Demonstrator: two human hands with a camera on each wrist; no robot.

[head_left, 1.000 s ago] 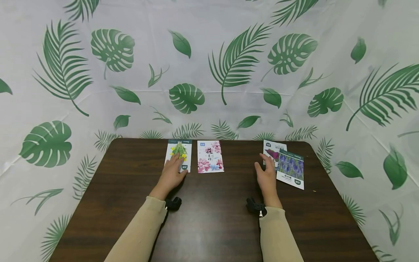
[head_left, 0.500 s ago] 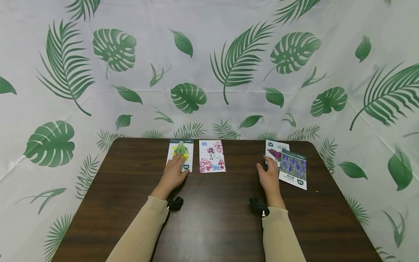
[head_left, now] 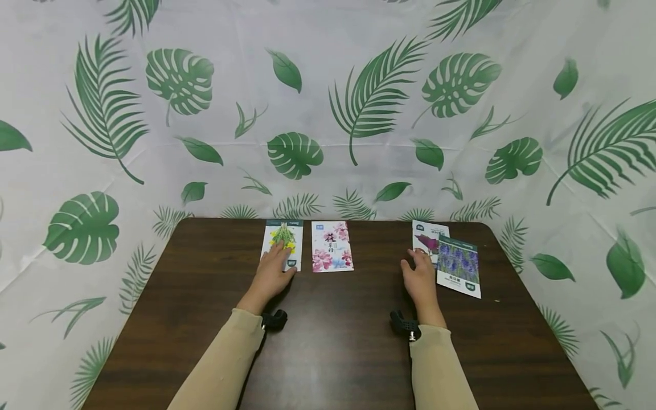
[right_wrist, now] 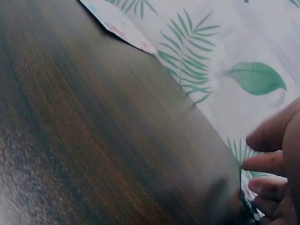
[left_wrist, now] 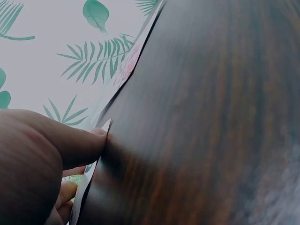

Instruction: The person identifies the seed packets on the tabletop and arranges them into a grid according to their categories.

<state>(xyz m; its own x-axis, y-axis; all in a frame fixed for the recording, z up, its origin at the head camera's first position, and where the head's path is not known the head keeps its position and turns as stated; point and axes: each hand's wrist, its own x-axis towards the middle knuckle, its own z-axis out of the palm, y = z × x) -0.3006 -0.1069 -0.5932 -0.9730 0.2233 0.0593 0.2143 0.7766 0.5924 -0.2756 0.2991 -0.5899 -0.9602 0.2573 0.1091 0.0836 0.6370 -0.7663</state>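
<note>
My left hand (head_left: 269, 278) rests on a seed packet with yellow flowers (head_left: 285, 232), fingers spread over it. In the left wrist view the thumb (left_wrist: 91, 140) touches that packet's near corner. At the right, my right hand (head_left: 420, 282) lies with bent, relaxed fingers on the left part of a packet with a dark purple bloom (head_left: 426, 238); nothing is clearly pinched. A packet with lavender-coloured flower spikes (head_left: 458, 263) overlaps that one. Between the hands lies a white packet with pink blossoms (head_left: 332, 247), touched by neither.
All packets lie flat near the back edge of a dark wooden table (head_left: 328, 336). Directly behind it hangs a white curtain with green leaves (head_left: 302, 193). A small pale speck (head_left: 497, 300) lies right of the lavender packet. Each wrist wears a black camera (head_left: 404, 323).
My right fingers have bent down onto the purple-bloom packet, which has slid slightly left beneath the lavender one. My left hand stays where it was.
</note>
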